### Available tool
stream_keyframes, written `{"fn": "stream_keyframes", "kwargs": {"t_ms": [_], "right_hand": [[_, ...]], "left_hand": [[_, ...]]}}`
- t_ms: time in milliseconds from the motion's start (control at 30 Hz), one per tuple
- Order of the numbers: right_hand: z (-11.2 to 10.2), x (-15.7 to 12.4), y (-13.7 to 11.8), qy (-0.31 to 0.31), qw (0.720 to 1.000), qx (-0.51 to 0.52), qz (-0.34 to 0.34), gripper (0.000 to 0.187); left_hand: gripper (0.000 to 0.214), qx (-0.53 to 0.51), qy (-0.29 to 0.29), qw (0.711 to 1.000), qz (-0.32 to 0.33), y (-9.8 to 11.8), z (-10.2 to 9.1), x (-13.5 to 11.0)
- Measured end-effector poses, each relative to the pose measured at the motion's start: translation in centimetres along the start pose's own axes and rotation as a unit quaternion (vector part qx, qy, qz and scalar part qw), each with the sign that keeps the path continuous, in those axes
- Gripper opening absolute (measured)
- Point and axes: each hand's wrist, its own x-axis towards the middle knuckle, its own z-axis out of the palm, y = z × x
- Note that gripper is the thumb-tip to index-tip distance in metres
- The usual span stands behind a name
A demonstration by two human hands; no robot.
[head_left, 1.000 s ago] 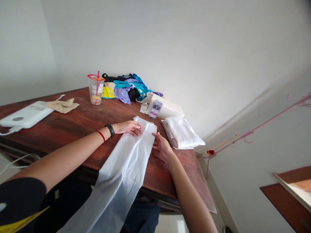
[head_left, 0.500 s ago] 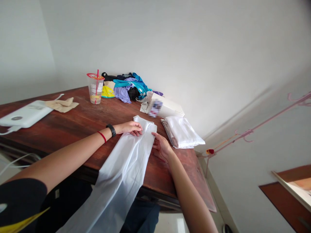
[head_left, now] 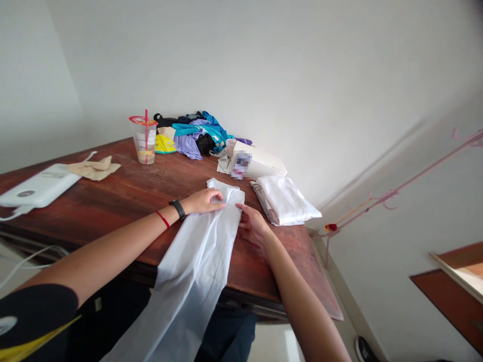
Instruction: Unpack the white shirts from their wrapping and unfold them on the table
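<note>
A long strip of folded white cloth runs from the table down over its front edge toward me. My left hand rests on the upper part of the cloth, thumb stretched out and apart from the bent fingers. At the cloth's right edge, my right hand touches the border with one fingertip. Its other fingers are loosely bent and partly in shadow beside the fabric. A folded stack of shiny white fabric lies just beyond my right hand.
On the wooden table are a plastic cup with a straw, a white power bank, a brown napkin, piled clothes and a white box. A pink rack stands to the right.
My left hand has shifted slightly right and down on the cloth, its thumb now spread from the fingers. My right hand stays at the cloth's edge. The view has moved slightly.
</note>
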Motion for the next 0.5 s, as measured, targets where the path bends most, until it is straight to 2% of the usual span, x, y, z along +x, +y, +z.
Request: {"fn": "stream_keyframes", "kwargs": {"t_ms": [67, 133, 267, 333, 400, 500], "right_hand": [[0.1, -0.1, -0.1, 0.002, 1.000, 0.005, -0.003, 0.027], [0.2, -0.1, -0.2, 0.005, 1.000, 0.010, -0.003, 0.026], [0.4, -0.1, -0.5, 0.008, 1.000, 0.029, 0.004, 0.023], [0.3, 0.1, -0.5, 0.007, 0.999, 0.041, 0.003, 0.021], [0.2, 0.2, -0.4, 0.002, 0.999, 0.049, -0.002, 0.020], [0.1, 0.5, -0.4, 0.007, 0.998, 0.063, -0.006, 0.018]], "left_hand": [[0.043, 0.135, 0.028, 0.990, 0.042, 0.4, 0.6, -0.2], [0.043, 0.234, 0.034, 0.970, 0.049, 0.9, 1.0, -0.5], [0.018, 0.313, 0.020, 0.949, 0.017, 1.4, 1.0, -0.4], [0.012, 0.322, 0.001, 0.947, 0.023, 1.6, 0.7, -0.2], [0.013, 0.292, -0.002, 0.955, 0.050, 1.7, 0.1, 0.2], [0.016, 0.155, 0.063, 0.985, 0.034, 1.6, -1.5, 0.9]]}}
